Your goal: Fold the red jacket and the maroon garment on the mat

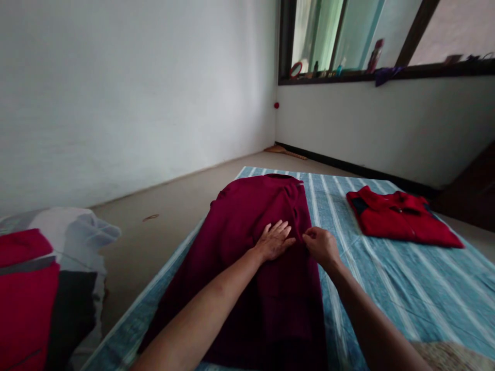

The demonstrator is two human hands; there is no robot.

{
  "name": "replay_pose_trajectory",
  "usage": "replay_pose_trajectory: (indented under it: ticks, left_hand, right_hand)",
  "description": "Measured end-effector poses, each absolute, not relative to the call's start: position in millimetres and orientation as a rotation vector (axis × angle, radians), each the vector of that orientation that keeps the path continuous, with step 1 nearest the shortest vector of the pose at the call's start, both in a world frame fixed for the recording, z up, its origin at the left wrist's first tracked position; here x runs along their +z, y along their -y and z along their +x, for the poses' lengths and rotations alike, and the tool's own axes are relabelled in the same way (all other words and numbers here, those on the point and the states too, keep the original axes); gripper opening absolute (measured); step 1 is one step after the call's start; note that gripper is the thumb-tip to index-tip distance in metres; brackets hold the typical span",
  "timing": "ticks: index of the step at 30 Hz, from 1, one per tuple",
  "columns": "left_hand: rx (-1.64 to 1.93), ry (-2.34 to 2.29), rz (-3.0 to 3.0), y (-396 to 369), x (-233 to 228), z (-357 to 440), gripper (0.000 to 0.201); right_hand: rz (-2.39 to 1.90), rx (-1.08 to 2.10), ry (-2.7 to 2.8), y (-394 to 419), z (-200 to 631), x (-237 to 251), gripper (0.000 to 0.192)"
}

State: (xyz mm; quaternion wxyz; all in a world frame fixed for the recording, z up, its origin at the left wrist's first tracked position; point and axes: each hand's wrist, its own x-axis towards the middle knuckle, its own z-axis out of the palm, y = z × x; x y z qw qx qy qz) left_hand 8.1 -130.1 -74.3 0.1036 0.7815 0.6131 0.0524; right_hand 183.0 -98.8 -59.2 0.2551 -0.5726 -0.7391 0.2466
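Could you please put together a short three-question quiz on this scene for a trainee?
1. True or false: the left hand lies flat, palm down, on the dark maroon cloth garment.
2. Which thing does the right hand pinch in its grip? A) the bright red folded shirt B) the right edge of the maroon garment C) the patterned pillow
3. Fill in: both garments lie on a blue-and-white ______ mat.

Key
1. True.
2. B; the fingers close on the garment's edge.
3. Striped.
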Motion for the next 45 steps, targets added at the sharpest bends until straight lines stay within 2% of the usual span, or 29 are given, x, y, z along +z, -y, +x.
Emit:
replay_pose_trajectory:
  ticks: [9,14,19,26,29,33,45]
  left_hand:
    - [0.189,-1.826,2.324,131,-78,6,0.058]
    - [0.161,-1.816,2.319,129,-77,6,0.061]
    - [0.131,-1.806,2.305,127,-75,4,0.060]
    - [0.099,-1.791,2.374,134,-77,8,0.070]
    - [0.086,-1.795,2.385,135,-77,8,0.070]
    - [0.084,-1.808,2.413,134,-78,8,0.069]
    - [0.060,-1.825,2.435,131,-83,9,0.068]
  right_hand:
    - [-1.567,1.038,1.943,110,181,-74,0.027]
    - [-1.516,1.289,1.800,110,178,-72,0.021]
    - [-1.447,1.498,1.532,121,180,-67,0.023]
    - [-1.391,1.635,1.422,132,180,-62,0.014]
    - [-1.353,1.725,1.408,141,182,-59,0.028]
    - [-1.292,1.831,1.383,154,188,-56,0.036]
    - [-1.215,1.836,1.262,176,196,-46,0.084]
